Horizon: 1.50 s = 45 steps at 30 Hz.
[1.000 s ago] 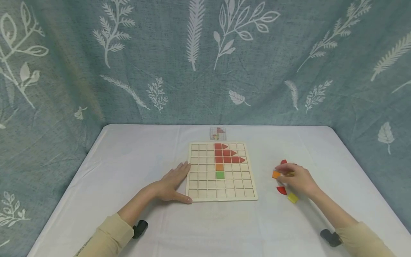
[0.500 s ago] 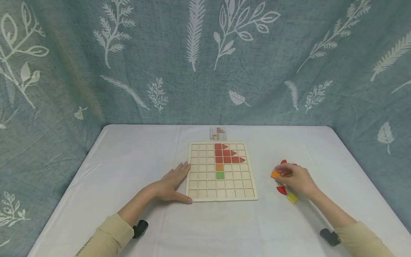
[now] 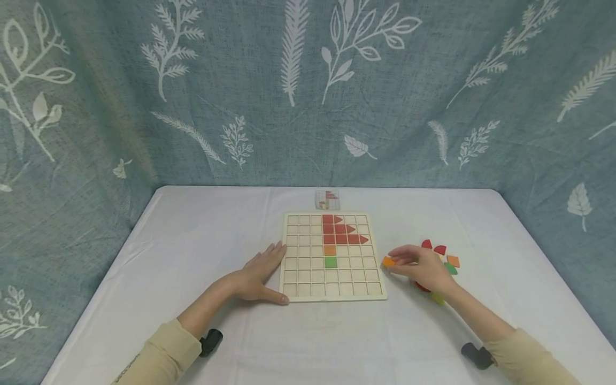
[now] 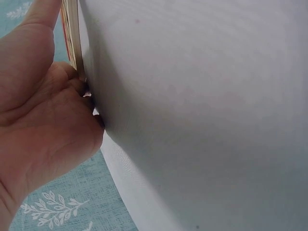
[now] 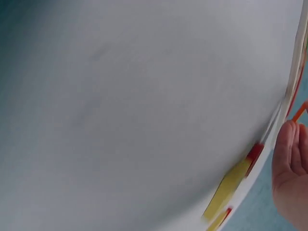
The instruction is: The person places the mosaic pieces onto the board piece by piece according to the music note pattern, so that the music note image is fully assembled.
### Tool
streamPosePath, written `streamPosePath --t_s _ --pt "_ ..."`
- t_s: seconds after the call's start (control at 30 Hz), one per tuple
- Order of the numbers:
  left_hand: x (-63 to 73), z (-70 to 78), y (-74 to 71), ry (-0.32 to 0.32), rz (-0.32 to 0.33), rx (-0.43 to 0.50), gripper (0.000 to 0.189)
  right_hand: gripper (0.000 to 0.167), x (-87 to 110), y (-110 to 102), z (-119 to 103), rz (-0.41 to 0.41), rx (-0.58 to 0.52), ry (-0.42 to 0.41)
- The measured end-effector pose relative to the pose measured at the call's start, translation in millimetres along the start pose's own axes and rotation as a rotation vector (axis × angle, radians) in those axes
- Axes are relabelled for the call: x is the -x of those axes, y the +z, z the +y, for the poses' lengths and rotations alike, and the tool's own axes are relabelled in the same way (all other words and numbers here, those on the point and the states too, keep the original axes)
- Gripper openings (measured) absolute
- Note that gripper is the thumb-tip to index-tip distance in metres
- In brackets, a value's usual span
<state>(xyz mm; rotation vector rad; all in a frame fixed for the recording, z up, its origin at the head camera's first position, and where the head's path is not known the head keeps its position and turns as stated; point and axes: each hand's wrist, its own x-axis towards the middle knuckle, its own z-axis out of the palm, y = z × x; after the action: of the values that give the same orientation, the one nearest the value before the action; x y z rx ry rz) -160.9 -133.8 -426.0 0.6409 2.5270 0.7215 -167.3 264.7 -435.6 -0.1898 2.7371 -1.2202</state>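
Observation:
My right hand pinches an orange square tile between thumb and fingertips, just beside the right edge of a wooden grid board. In the right wrist view, the orange tile sticks out past the fingertips. Red square and triangular tiles fill cells in the upper part of the board, with an orange square and a green square below them. My left hand rests on the table with spread fingers, its fingertips and thumb touching the board's left edge.
Loose red, orange, green and yellow tiles lie right of the board, some partly under my right hand. A small picture card lies behind the board. A patterned curtain hangs behind the white-covered table.
My right hand has moved left from the loose tiles toward the board with the orange tile in its fingers, uncovering an orange and a green tile. My left hand has stayed in place.

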Motion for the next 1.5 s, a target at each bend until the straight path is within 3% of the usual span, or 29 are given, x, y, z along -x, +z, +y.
streamPosePath --t_s 0.33,0.67,1.0,1.27,1.5 --pt "-1.2 -0.1 0.5 -0.011 -0.003 -0.006 0.120 0.026 -4.1 31.6 -29.6 -0.121 -0.075 -0.046" --pt "-0.8 0.8 -0.8 -0.012 -0.012 -0.008 0.120 0.017 -12.4 59.9 -57.9 -0.212 -0.018 -0.232" --pt "0.0 1.9 -2.0 -0.016 -0.015 -0.007 0.120 0.019 -16.2 73.0 -69.6 -0.207 0.015 -0.340" --pt "-0.7 0.3 -0.3 -0.015 -0.010 -0.013 0.120 0.019 -17.7 76.8 -69.7 -0.199 0.005 -0.376" --pt "-2.0 -1.5 0.2 -0.017 -0.009 -0.016 0.121 0.017 -16.2 71.0 -70.9 -0.205 -0.005 -0.296"
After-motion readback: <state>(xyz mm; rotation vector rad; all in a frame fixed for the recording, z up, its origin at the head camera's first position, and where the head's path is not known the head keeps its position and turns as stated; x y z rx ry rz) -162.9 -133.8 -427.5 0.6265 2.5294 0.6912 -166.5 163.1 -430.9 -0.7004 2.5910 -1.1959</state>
